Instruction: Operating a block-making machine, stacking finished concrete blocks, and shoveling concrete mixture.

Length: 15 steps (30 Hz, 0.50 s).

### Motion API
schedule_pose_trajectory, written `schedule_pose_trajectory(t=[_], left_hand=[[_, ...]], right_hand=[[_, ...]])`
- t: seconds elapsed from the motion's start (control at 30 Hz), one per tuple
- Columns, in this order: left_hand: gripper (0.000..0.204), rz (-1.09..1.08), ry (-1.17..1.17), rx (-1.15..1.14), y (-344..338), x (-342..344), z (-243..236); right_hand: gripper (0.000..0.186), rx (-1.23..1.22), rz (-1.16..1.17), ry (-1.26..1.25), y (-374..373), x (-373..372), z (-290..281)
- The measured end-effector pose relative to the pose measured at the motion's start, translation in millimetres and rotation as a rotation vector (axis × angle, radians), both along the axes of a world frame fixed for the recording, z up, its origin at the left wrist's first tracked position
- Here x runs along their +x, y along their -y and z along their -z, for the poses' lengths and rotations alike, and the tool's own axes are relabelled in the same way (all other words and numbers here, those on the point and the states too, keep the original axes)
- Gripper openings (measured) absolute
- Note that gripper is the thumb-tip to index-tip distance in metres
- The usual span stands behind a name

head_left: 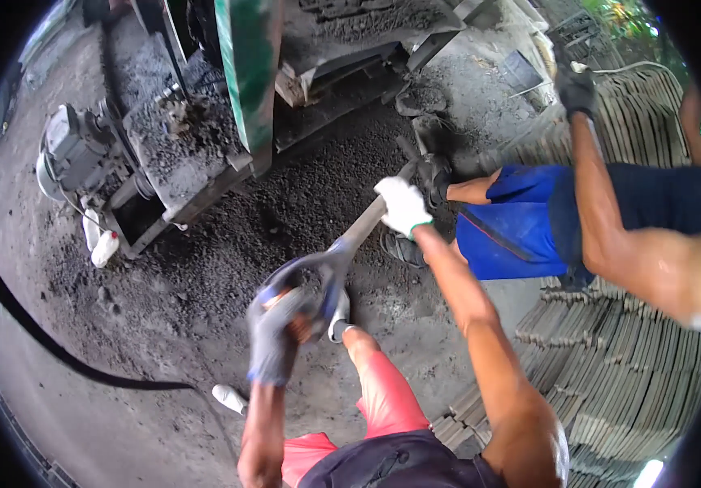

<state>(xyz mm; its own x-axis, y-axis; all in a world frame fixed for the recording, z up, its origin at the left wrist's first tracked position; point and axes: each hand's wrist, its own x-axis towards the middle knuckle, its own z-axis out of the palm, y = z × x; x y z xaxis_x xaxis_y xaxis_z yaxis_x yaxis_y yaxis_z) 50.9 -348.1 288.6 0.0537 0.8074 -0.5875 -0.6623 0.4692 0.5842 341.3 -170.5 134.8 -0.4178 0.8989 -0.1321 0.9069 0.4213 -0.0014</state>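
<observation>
The ring-shaped grip of a D-handled shovel [357, 232] was clasped by the blurred, grey-gloved left hand [276, 329]; farther along, its straight shaft was encircled by the white-gloved right hand [405, 206]. The shovel was held aslant above coarse black granules [302, 195], its blade indistinct. A co-worker's sandal [402, 250] could be struck by a wide swing; footing could be lost on loose grit. Beyond, a scuffed, green-painted post [246, 73] was seen.

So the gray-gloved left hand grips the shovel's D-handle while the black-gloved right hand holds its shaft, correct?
Not quite: the head view shows the right hand on the shovel shaft is white-gloved, not black-gloved. The rest stands.
</observation>
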Motion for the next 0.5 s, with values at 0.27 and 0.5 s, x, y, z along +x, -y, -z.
schedule_pose_trajectory(t=[0.27, 0.5], left_hand=[[0.022, -0.11, -0.399, -0.251, -30, 50, 21], [0.022, -0.427, -0.717, -0.322, 93, -90, -119]], right_hand=[[0.049, -0.09, 0.081, 0.14, -10, 5, 54], [0.028, -0.186, -0.213, -0.462, 101, -207, -5]])
